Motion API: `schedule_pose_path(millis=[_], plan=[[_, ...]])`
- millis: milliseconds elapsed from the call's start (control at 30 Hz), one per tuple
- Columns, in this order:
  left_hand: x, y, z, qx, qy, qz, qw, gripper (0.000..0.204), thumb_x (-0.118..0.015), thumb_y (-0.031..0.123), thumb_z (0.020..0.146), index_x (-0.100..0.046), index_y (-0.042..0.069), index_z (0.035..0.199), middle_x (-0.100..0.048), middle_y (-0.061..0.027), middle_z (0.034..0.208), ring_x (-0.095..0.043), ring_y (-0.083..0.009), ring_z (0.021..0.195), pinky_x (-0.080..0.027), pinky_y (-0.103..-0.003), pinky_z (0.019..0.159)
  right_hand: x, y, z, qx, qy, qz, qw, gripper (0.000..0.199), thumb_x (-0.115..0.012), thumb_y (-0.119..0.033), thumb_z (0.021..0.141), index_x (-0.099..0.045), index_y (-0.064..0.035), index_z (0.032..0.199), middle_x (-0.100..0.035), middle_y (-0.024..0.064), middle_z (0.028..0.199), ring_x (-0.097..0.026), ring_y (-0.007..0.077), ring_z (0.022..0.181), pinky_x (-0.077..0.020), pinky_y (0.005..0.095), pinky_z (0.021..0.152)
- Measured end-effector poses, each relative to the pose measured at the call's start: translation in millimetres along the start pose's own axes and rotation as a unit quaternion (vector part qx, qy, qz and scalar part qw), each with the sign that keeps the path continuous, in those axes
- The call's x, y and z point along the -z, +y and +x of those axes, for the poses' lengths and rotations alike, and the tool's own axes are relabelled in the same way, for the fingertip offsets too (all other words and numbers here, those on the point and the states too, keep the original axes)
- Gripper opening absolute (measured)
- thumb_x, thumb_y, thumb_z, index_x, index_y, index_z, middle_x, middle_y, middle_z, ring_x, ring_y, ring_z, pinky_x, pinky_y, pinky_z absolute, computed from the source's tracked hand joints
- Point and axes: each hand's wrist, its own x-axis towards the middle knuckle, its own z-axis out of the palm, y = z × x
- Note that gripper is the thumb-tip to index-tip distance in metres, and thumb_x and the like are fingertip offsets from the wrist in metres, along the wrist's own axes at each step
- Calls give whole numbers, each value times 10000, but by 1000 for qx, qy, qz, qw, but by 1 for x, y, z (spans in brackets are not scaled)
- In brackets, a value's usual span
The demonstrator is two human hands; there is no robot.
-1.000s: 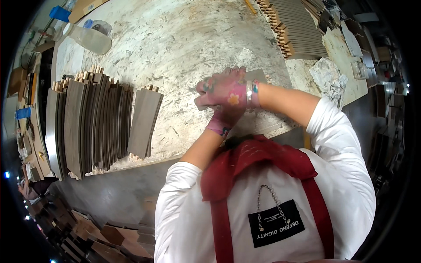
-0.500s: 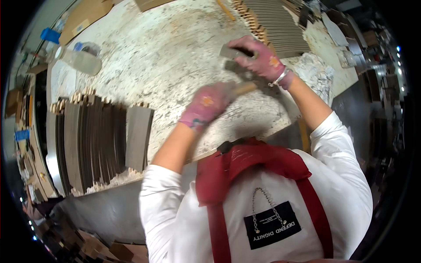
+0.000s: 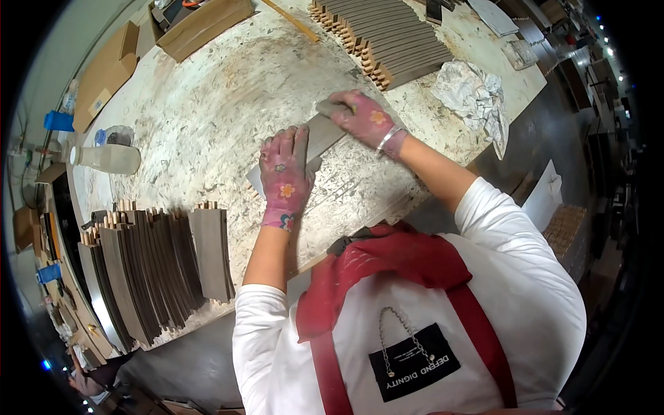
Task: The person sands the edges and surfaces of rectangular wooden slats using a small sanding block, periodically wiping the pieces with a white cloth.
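Note:
A flat grey board [image 3: 324, 140] lies slantwise on the worktable in front of me. My left hand [image 3: 286, 176], in a pink flowered glove with grey-stained fingertips, rests flat across its left part, fingers stretched out and thumb apart. At the board's far right end, my right hand [image 3: 363, 121] is closed on a small grey block [image 3: 328, 108] pressed against the board; the fingers hide most of the block. To the left stands a row of dark grey slats [image 3: 149, 270] with pale wooden ends, a wider slat [image 3: 213, 252] at its right side.
More grey slats [image 3: 394, 41] with pale ends lie in a row at the far right, beside crumpled paper [image 3: 470, 93]. A cloudy bottle [image 3: 111, 159] lies at the left. A cardboard box [image 3: 207, 29] and a thin wooden stick [image 3: 290, 19] are at the back of the stained worktable [image 3: 221, 104].
The board, blurred in my left hand before, now lies on the table under that hand. My right hand has brought the grey block down onto it. The view has shifted.

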Motion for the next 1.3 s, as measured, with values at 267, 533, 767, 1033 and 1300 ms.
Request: schedule_pose_path(millis=[267, 533, 767, 1033, 1300], plan=[[-3, -2, -2, 20, 12, -14, 1000, 633, -759, 255, 772, -564, 99, 1354, -576, -138, 1314, -527, -341, 1224, -375, -491, 1080, 13, 6, -54, 58, -31, -109, 992, 375, -630, -315, 921, -625, -89, 1220, -619, 196, 1129, -629, 364, 1006, -495, 421, 929], [-19, 28, -28, -1, 5, -70, 998, 601, -735, 314, 811, -571, 90, 1344, -501, -153, 1418, -417, -365, 1364, -283, -529, 1160, 17, -22, -27, 221, -79, -77, 969, 356, -609, -225, 878, -635, -115, 1215, -608, 137, 1113, -579, 332, 1057, -473, 407, 965], [-39, 33, -39, 78, -36, -120, 989, 568, -658, 345, 873, -531, 96, 1368, -481, -152, 1454, -421, -331, 1375, -330, -464, 1141, -102, -72, -3, 498, -300, -271, 767, 260, -596, -188, 843, -661, -173, 1094, -637, 97, 1077, -651, 318, 938, -540, 439, 814], [-7, 30, -26, 71, -59, -104, 990, 674, -781, 315, 750, -546, 79, 1336, -526, -157, 1381, -471, -358, 1294, -362, -466, 1087, -110, -79, 45, 380, -187, -226, 877, 252, -613, -298, 925, -669, -203, 1151, -595, 73, 1089, -635, 236, 989, -545, 351, 859], [41, -12, -73, 107, -64, 16, 992, 694, -682, 340, 867, -458, -41, 1403, -431, -232, 1471, -367, -409, 1391, -224, -529, 1187, -73, -11, 43, 137, -17, 165, 977, 404, -720, -255, 898, -635, -80, 1252, -609, 84, 1166, -613, 218, 1075, -535, 284, 960]])
